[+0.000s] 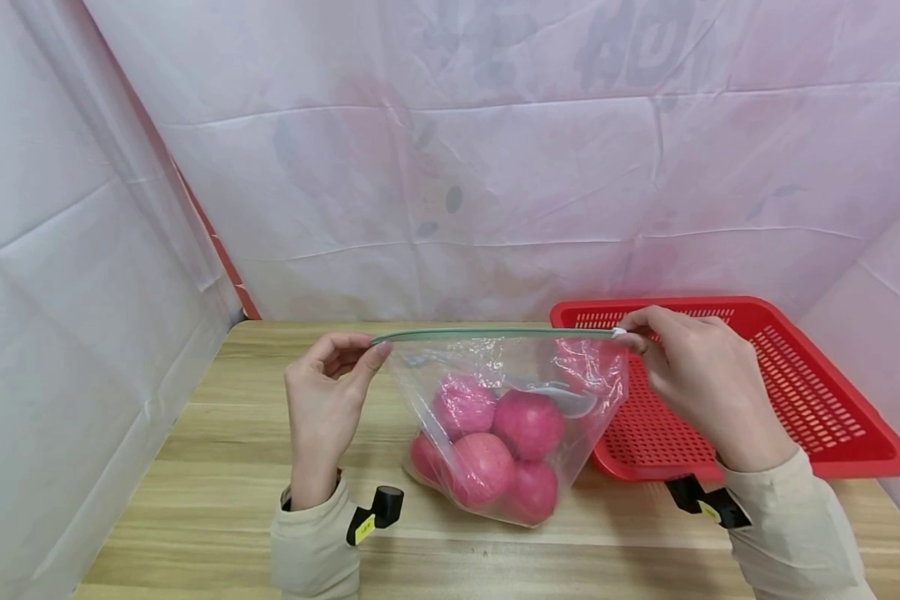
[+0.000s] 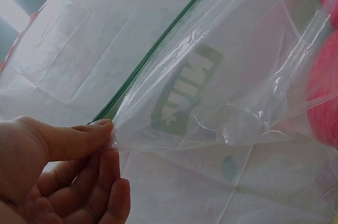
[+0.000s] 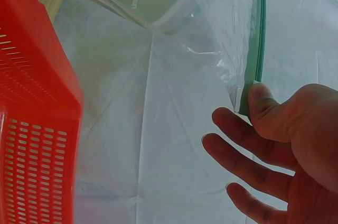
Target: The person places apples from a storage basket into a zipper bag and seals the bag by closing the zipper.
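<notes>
A clear zip-lock bag (image 1: pixel 420 367) with a green zip strip (image 1: pixel 487 332) along its top stands upright on the table. Several pinkish-red apples (image 1: pixel 528 423) fill its lower part. At the strip's left end, my left hand (image 1: pixel 322 392) pinches the bag's corner between thumb and index finger; the other fingers curl loosely in the left wrist view. My right hand (image 1: pixel 708 375) pinches the strip's other end, at a small white slider (image 1: pixel 618 332). In the right wrist view the right hand's remaining fingers (image 3: pixel 248 166) are spread. The strip is stretched nearly straight between both hands.
A red plastic basket (image 1: pixel 870 433) with slotted walls stands on the right, partly behind the bag and the right hand. The wooden table (image 1: pixel 217 492) lies beneath. Pale printed cloth (image 1: pixel 495 183) hangs behind the table and along both sides.
</notes>
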Tool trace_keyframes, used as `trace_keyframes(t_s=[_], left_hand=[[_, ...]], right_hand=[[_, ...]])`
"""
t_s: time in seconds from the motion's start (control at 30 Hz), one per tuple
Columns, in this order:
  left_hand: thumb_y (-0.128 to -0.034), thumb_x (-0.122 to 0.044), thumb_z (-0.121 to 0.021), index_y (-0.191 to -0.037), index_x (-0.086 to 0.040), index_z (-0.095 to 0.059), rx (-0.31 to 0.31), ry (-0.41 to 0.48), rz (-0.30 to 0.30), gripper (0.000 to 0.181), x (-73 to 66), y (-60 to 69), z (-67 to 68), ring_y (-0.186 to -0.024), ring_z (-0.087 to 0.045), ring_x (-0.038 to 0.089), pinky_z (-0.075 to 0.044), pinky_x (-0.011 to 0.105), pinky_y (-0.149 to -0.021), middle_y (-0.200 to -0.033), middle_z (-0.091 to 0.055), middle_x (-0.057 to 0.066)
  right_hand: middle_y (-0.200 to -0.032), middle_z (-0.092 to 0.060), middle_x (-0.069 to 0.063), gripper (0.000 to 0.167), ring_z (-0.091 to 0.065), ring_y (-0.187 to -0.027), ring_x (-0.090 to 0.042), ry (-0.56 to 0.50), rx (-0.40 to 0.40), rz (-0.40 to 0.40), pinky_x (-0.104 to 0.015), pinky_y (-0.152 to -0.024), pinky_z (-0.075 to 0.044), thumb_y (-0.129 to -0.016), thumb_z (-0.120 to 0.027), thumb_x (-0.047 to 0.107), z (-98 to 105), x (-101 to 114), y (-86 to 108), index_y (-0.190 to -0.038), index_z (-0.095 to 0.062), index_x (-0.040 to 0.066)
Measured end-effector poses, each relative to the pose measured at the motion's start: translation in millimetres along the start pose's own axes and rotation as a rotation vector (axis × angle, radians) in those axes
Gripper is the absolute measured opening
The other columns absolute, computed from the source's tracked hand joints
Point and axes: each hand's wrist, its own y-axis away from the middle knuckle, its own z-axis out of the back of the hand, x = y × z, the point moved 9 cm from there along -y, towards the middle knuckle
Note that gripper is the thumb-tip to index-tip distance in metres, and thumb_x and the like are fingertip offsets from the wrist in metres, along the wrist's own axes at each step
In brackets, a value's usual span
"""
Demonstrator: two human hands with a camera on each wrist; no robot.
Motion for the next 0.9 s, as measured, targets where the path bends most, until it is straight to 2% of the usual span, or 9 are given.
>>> trace_keyframes(t_s=[0.27,0.67,0.9], left_hand=[[-0.0833,-0.005,-0.084,-0.093,0.004,-0.073,0.000,-0.003,0.004,0.018,-0.1,0.4,0.3,-0.072,-0.068,0.006,-0.058,0.017,-0.072,-0.087,-0.072,0.015],[-0.0828,-0.004,-0.084,-0.093,0.004,-0.073,0.005,-0.008,0.007,0.018,-0.4,0.5,0.1,-0.073,-0.069,0.006,-0.058,0.017,-0.073,-0.088,-0.073,0.017],[-0.0829,-0.004,-0.084,-0.093,0.004,-0.073,0.010,-0.008,0.007,0.017,0.4,1.3,-0.6,-0.074,-0.069,0.006,-0.058,0.018,-0.073,-0.089,-0.073,0.016]], right_hand=[[-0.072,-0.070,-0.005,0.024,-0.046,-0.052,-0.015,-0.007,0.007,-0.015,-0.026,-0.040,-0.032,-0.081,-0.080,-0.001,-0.9,-2.2,1.6,-0.099,-0.071,0.013],[-0.070,-0.069,-0.006,0.024,-0.045,-0.050,-0.015,-0.001,-0.051,0.008,-0.029,-0.043,-0.035,-0.079,-0.083,0.000,-2.1,-1.4,5.7,-0.096,-0.071,0.012],[-0.070,-0.070,-0.004,0.022,-0.041,-0.050,-0.012,-0.038,-0.052,-0.011,-0.027,-0.041,-0.034,-0.080,-0.084,0.004,-7.3,-4.7,10.3,-0.095,-0.071,0.013]])
